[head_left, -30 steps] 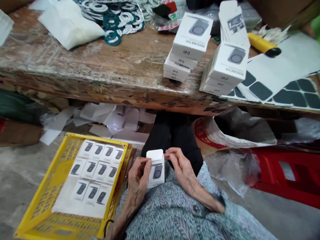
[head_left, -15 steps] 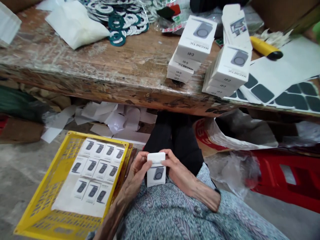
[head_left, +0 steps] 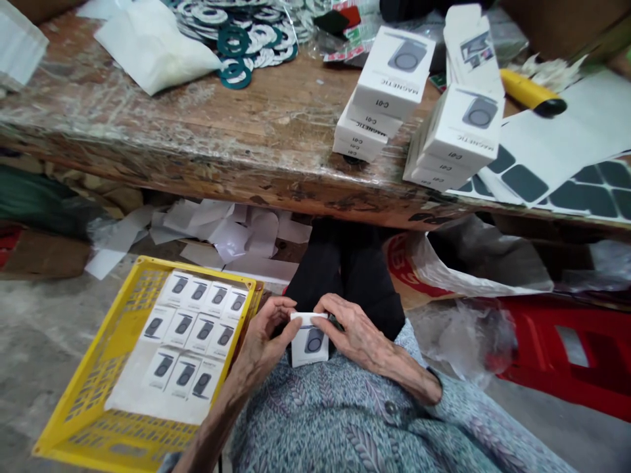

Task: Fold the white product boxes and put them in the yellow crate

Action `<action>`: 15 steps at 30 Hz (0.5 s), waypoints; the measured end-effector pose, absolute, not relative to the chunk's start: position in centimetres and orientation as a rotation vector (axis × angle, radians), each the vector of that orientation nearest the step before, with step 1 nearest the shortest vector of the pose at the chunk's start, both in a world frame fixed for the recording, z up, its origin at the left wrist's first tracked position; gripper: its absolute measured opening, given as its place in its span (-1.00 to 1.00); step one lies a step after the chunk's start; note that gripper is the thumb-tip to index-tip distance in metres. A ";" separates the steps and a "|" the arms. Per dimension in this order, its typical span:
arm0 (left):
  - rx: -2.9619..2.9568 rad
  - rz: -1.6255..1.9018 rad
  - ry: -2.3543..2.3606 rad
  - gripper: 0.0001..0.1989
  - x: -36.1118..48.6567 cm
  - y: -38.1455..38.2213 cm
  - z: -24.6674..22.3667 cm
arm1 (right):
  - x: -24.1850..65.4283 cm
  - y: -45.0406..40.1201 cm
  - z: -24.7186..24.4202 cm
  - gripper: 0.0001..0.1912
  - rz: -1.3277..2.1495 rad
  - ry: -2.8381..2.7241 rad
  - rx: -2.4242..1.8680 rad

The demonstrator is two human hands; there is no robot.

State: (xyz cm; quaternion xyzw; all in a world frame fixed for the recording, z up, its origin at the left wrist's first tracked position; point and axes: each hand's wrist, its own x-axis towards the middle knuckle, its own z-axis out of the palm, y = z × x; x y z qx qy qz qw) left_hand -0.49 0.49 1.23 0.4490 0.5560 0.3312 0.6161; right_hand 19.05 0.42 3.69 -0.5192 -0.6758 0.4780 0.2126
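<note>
A small white box (head_left: 310,341) with a dark device printed on its face rests against my lap, between both hands. My left hand (head_left: 271,328) holds its upper left corner, thumb on the front edge. On the other side, my right hand (head_left: 348,328) grips the top right corner with the fingers curled over the top edge. The box's flap no longer stands up above the face. To the left, a yellow crate (head_left: 89,348) holds several similar white boxes (head_left: 185,324) laid in rows.
Across the top runs a worn wooden table (head_left: 276,138) bearing stacked MAGNETIC boxes (head_left: 394,66), a second box stack (head_left: 463,125), ring-shaped pieces (head_left: 234,41), a yellow-handled tool (head_left: 530,90) and dark sticker sheets (head_left: 582,190). A red plastic object (head_left: 566,348) lies at right.
The raised white flap on the box has been folded down over its top. My right hand has moved its fingers over the top edge. The view has shifted slightly.
</note>
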 end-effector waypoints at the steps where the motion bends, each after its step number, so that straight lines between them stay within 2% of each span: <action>1: 1.015 0.757 1.290 -0.80 -0.5 0.5 1.4 | 19.0 0.5 3.9 -0.79 1.348 -1.861 -1.449; 4: 1.111 0.727 1.271 -0.85 -0.7 0.4 1.6 | 19.1 0.8 4.1 -0.75 1.435 -1.807 -1.426; 8: 1.451 0.792 1.179 -0.86 -1.4 -0.2 1.5 | 19.3 0.8 3.5 -0.81 1.533 -1.646 -1.391; 15: 1.731 0.885 1.165 -0.88 -1.7 -1.5 1.0 | 19.3 -0.4 2.7 -0.76 1.438 -1.646 -1.321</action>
